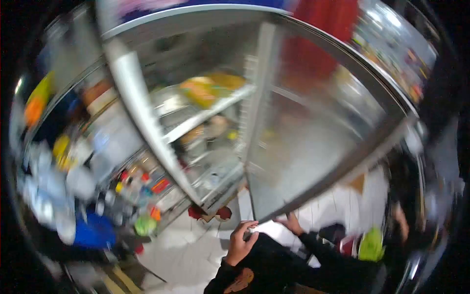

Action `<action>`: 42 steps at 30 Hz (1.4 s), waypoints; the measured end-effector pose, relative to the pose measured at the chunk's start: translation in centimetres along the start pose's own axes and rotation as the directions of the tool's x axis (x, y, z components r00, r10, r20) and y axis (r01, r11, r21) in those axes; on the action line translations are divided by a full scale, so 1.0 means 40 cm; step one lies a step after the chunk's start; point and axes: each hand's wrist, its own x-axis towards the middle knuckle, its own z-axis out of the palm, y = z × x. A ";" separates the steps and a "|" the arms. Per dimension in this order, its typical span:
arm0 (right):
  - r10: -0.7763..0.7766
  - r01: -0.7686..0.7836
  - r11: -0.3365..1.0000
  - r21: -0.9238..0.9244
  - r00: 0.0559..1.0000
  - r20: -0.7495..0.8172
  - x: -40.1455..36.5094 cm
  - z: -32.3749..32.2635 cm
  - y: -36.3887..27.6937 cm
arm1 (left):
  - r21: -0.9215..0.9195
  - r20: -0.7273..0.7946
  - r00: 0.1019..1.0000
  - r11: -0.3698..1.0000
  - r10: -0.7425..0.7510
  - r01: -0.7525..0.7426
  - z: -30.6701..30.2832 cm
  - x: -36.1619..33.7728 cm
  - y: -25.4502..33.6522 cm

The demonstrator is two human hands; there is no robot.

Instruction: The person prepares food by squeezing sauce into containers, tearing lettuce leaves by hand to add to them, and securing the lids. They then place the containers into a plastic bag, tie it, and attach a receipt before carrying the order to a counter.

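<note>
A tall display fridge (128,83) stands in front of me with its glass door (313,147) swung open to the right. My right hand (292,225) is at the lower edge of the door, its fingers meeting the frame. Left of it, my left hand (240,245) is closed, thumb towards the fingers, around something small and greyish that I cannot make out. Inside the fridge, a yellow and orange packet (205,90) lies on the upper shelf (208,113). Blurred goods sit on the levels below it.
Crowded shelves (142,179) of jars and packets line the left side, beside pale bags (44,188) and a blue item (95,230). White tiles (181,247) cover the floor. A bright green item (370,244) is at right, near a blurred hand or arm (401,223).
</note>
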 end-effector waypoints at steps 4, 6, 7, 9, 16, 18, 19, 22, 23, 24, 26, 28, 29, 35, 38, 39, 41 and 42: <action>0.232 -0.238 0.967 -0.094 0.970 -0.067 -0.018 0.069 -0.005 | 0.044 0.406 0.906 0.993 -0.116 0.107 0.068 0.025 -0.054; -0.082 0.082 0.997 0.000 0.995 -0.054 -0.007 0.157 -0.002 | 0.009 0.409 0.890 0.976 -0.202 0.217 0.108 0.020 -0.103; -0.423 0.426 0.905 -0.008 0.895 -0.138 -0.001 0.220 0.043 | -0.020 0.402 0.886 0.965 -0.231 0.260 0.127 0.022 -0.123; 0.049 0.032 0.981 -0.192 0.913 0.404 0.016 0.162 -0.062 | -0.122 0.373 0.883 0.929 -0.284 0.350 0.130 0.029 -0.215; 0.330 -0.281 0.941 0.187 0.656 -0.679 -0.142 -0.402 0.313 | 0.322 -0.099 0.932 0.875 -0.349 0.362 -0.063 0.267 -0.735; 0.348 -0.366 0.912 0.185 0.455 -0.819 -0.252 -0.541 0.410 | 0.368 -0.020 0.917 0.850 -0.399 0.378 0.024 0.393 -0.698; 0.358 -0.437 0.881 0.180 0.368 -0.858 -0.309 -0.597 0.445 | 0.393 0.008 0.904 0.832 -0.428 0.391 0.060 0.439 -0.669; 0.284 -0.541 0.829 0.144 0.185 -0.941 -0.464 -0.781 0.496 | 0.393 0.179 0.859 0.835 -0.481 0.385 0.315 0.538 -0.503; 0.255 -0.597 0.785 0.163 0.072 -0.964 -0.511 -0.844 0.495 | 0.350 0.307 0.829 0.865 -0.467 0.358 0.444 0.564 -0.432; 0.215 -0.650 0.736 0.188 -0.037 -0.976 -0.557 -0.905 0.504 | 0.393 0.371 0.768 0.837 -0.523 0.380 0.552 0.592 -0.393; 0.139 -0.713 0.662 0.233 -0.189 -0.972 -0.646 -1.004 0.564 | 0.439 0.531 0.624 0.816 -0.573 0.377 0.713 0.651 -0.388; 0.225 -0.811 0.538 0.231 -0.126 -0.966 -0.715 -1.078 0.584 | 0.417 0.687 0.480 0.837 -0.545 0.353 0.862 0.686 -0.463; 0.245 -0.838 0.466 0.285 -0.188 -0.951 -0.738 -1.113 0.604 | 0.401 0.744 0.417 0.848 -0.522 0.346 0.935 0.693 -0.490; 0.508 -0.913 0.172 0.370 -0.240 -0.827 -0.714 -1.195 0.631 | 0.418 0.902 0.073 0.903 -0.426 0.102 1.356 0.700 -0.554; 0.481 -0.940 -0.088 0.330 -0.330 -0.812 -0.693 -1.221 0.690 | 0.320 0.947 0.013 0.946 -0.321 0.047 1.517 0.680 -0.541; 0.497 -0.924 -0.076 0.375 -0.361 -0.789 -0.684 -1.231 0.694 | 0.337 0.941 -0.011 0.938 -0.337 0.075 1.568 0.688 -0.527; 0.505 -0.882 -0.015 0.471 -0.413 -0.758 -0.679 -1.252 0.712 | 0.322 0.947 -0.025 0.937 -0.322 0.133 1.651 0.690 -0.499; 0.512 -0.854 0.014 0.520 -0.440 -0.738 -0.681 -1.253 0.720 | 0.347 0.938 -0.059 0.927 -0.342 0.145 1.686 0.688 -0.504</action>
